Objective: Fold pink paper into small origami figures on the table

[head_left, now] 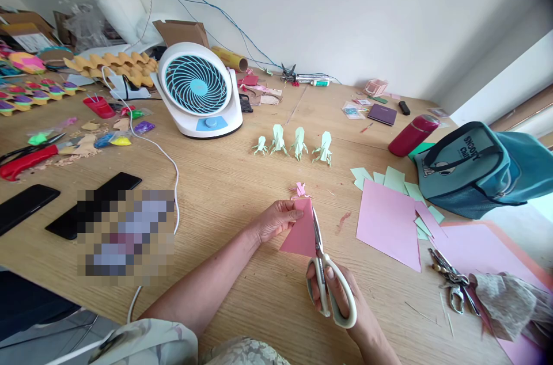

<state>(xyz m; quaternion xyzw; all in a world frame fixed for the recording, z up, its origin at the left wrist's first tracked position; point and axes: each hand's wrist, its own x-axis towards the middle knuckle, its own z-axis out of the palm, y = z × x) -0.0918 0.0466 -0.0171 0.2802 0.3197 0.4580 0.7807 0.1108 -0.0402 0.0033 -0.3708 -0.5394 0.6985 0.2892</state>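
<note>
My left hand (pixel 276 219) pinches the top edge of a folded pink paper (pixel 300 234), holding it just above the wooden table (pixel 224 181). My right hand (pixel 341 296) grips white-handled scissors (pixel 329 281), fingers through the loops. The blades run up along the paper's right edge. A small pink paper piece (pixel 300 188) lies just beyond the paper. Further back stands a row of several pale green folded paper figures (pixel 296 144).
Pink sheets (pixel 386 222) and green paper scraps lie to the right, beside a teal bag (pixel 475 169) and a red bottle (pixel 412 135). A white desk fan (pixel 199 91) stands at the back left, its cable trailing forward. Two black phones (pixel 93 204) lie on the left.
</note>
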